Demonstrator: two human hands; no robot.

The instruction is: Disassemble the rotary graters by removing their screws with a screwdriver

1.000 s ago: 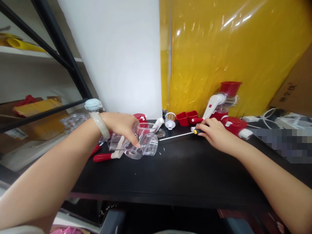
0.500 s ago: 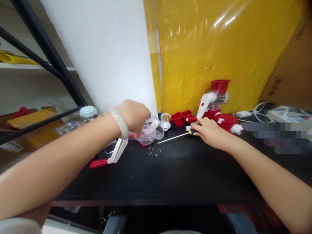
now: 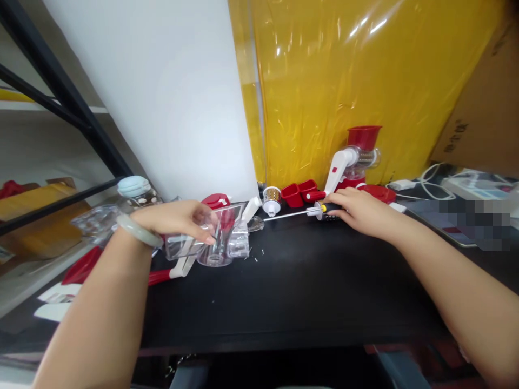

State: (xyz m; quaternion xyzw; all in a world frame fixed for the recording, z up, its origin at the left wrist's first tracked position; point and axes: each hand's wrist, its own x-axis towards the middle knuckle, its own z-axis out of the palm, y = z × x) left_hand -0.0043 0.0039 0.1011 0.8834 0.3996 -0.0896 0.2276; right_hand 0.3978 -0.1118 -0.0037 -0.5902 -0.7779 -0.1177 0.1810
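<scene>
Left of frame centre: left hand [image 3: 182, 219] palm down, bent rightward at the wrist, clasping clear plastic housing [image 3: 221, 243]. Right of centre: right hand [image 3: 359, 209], in from lower right, grips screwdriver [image 3: 323, 208], tip leftward.

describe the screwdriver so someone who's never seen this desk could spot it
Find the yellow panel behind the black tabletop. In front of that panel, the right hand grips the screwdriver. Its long, thin metal shaft sets it apart from the chunky red containers nearby.
</scene>
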